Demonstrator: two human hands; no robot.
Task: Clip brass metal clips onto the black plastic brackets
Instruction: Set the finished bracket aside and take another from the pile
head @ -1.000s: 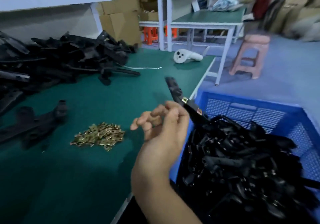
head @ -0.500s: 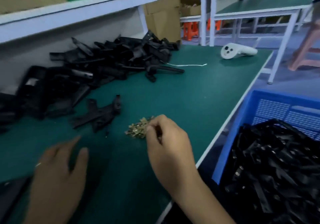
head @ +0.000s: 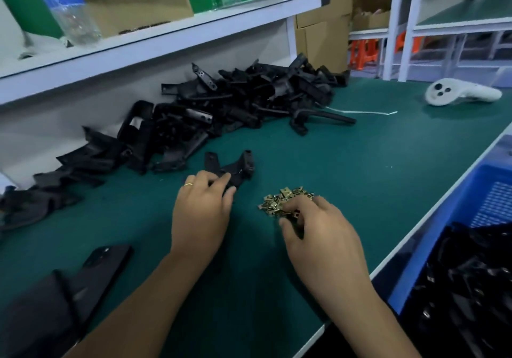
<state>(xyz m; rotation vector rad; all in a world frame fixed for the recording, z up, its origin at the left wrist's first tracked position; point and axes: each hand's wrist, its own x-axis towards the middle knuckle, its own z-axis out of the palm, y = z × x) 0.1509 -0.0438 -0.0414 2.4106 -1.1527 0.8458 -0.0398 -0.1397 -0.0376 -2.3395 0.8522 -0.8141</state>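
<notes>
A small heap of brass clips [head: 282, 198] lies on the green table [head: 360, 169] in front of me. My right hand [head: 318, 230] rests on the near side of that heap, its fingers curled into the clips. A lone black plastic bracket [head: 238, 167] lies just left of the heap, and my left hand [head: 203, 209] grips its near end with curled fingers. A big pile of black brackets [head: 235, 102] stretches along the back of the table under the shelf.
A blue crate [head: 487, 205] of black brackets with clips stands off the table's right edge. A black phone [head: 102, 260] and a dark flat object [head: 33, 319] lie at the near left. A white controller [head: 460, 94] sits far right. A white shelf [head: 166, 41] overhangs the back.
My left hand has reached forward onto the lone bracket and taken hold of it. My right hand, after dropping a finished bracket in the crate, has settled on the clip heap.
</notes>
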